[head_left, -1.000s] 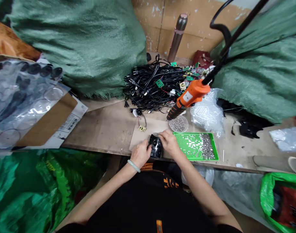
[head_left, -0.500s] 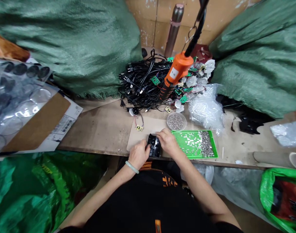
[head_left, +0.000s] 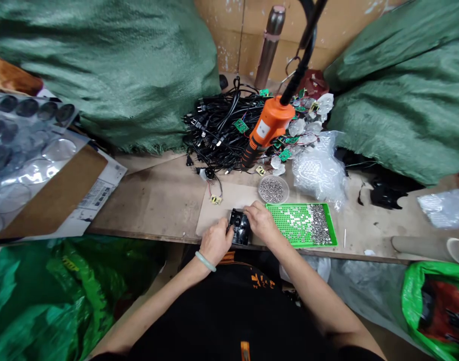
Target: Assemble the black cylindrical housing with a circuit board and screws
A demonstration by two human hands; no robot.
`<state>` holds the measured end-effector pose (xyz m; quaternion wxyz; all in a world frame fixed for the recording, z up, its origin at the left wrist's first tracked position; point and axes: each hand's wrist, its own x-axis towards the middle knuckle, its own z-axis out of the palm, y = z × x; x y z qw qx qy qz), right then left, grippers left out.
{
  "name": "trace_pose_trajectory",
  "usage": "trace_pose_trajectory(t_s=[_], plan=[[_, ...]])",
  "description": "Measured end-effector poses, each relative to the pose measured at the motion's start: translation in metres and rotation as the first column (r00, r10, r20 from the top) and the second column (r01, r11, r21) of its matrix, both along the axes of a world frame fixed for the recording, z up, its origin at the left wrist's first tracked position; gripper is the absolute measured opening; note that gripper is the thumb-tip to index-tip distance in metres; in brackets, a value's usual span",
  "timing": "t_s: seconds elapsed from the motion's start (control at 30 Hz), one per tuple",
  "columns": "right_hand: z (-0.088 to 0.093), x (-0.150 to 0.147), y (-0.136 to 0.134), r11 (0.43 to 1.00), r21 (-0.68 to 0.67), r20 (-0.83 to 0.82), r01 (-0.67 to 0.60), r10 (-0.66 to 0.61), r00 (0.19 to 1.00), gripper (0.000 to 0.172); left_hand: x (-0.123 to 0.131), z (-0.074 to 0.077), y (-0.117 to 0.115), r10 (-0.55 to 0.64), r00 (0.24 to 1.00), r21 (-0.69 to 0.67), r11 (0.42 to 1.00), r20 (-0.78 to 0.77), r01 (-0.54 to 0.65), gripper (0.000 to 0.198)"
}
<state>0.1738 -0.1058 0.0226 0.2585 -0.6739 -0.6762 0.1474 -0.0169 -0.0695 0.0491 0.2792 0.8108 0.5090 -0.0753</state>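
A black plastic housing (head_left: 240, 228) with round openings sits on a cardboard sheet (head_left: 224, 200) at the table's front edge. My left hand (head_left: 216, 241), with a pale bangle on its wrist, grips the housing's near left side. My right hand (head_left: 261, 223) presses on its right side, and the fingers partly hide it. To the right lies a green perforated tray (head_left: 300, 225) holding many small metal screws. A clear bowl of screws (head_left: 273, 189) stands behind it. An orange electric screwdriver (head_left: 269, 128) hangs on its cable above the tangled black cords (head_left: 218, 133), touching neither hand.
Green circuit boards (head_left: 284, 155) lie among the cords. Bubble wrap (head_left: 317, 170) sits right of the bowl. Clear plastic sheets (head_left: 22, 165) lie on cardboard at left. Green woven sacks (head_left: 101, 65) bank the wooden table's (head_left: 150, 210) back. A steel flask (head_left: 269, 47) stands behind.
The orange screwdriver has swung left from above the bowl and now hangs over the cords. My view has shifted slightly. My hands stay on the black housing.
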Motion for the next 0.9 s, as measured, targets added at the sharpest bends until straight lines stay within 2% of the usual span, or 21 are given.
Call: trace_pose_trajectory(t_s=[0.07,0.27,0.43,0.5,0.63,0.77,0.9], plan=[[-0.002,0.0,-0.002,1.0,0.009,-0.023,0.005,-0.005,1.0,0.03,-0.001,-0.001,0.0,0.004,1.0,0.0,1.0,0.025,-0.004,0.02],[-0.002,-0.004,0.003,1.0,0.001,0.087,0.022,-0.022,0.996,0.03,-0.003,-0.009,0.002,0.01,0.999,0.0,1.0,0.047,-0.01,0.019],[0.001,-0.004,0.006,1.0,-0.029,0.098,0.012,-0.009,0.995,0.028,-0.006,-0.009,0.001,0.049,0.994,-0.026,0.999,0.098,-0.047,0.019],[0.001,-0.004,0.005,0.999,-0.032,0.106,0.012,-0.009,0.994,0.027,-0.007,-0.009,0.002,0.064,0.983,-0.05,0.997,0.173,-0.057,0.023],[0.002,-0.005,0.004,1.0,-0.021,0.132,-0.018,0.021,0.991,0.025,-0.001,-0.014,0.018,0.045,0.9,-0.016,0.999,0.434,-0.042,0.048],[0.002,-0.007,0.006,1.0,0.006,0.141,-0.028,0.027,0.99,0.02,0.011,-0.024,0.035,0.017,0.857,-0.023,1.0,0.514,-0.006,0.03],[-0.001,-0.007,0.004,0.998,0.047,0.1,-0.046,0.041,0.994,0.026,0.015,-0.028,0.037,0.037,0.85,-0.023,0.999,0.525,-0.029,0.021]])
